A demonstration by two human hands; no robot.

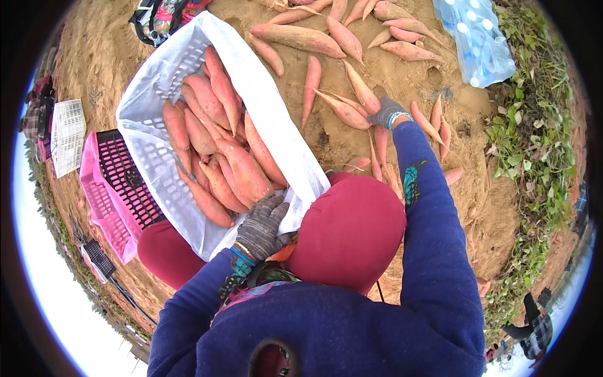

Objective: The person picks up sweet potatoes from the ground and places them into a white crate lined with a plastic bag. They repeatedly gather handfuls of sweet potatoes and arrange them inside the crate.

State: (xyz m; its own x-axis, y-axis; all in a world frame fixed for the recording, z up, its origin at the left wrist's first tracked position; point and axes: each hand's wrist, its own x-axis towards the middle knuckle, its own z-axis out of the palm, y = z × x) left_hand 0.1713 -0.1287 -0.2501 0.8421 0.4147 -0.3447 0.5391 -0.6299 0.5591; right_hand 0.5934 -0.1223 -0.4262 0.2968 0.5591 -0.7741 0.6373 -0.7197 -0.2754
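Observation:
My right hand [390,113], in a grey knit glove, reaches to the ground, thumb and fingers around the thick end of a sweet potato [362,87]. Another sweet potato [346,112] lies just below it, near the thumb. My left hand [263,228], in a striped grey glove, rests at the near corner of a crate lined with white fabric [278,108]. Its fingers lie against a large sweet potato [245,174] in the crate; their undersides are hidden, so a grip cannot be made out. Several sweet potatoes fill the crate's middle.
Loose sweet potatoes [301,40] lie across the sandy soil ahead. Wrapped water bottles [485,47] stand at upper right, beside green vines [532,141]. A pink-lined crate [113,184] and a white crate [68,136] are at left. A bag [162,19] sits beyond. My knee [348,231] is between my arms.

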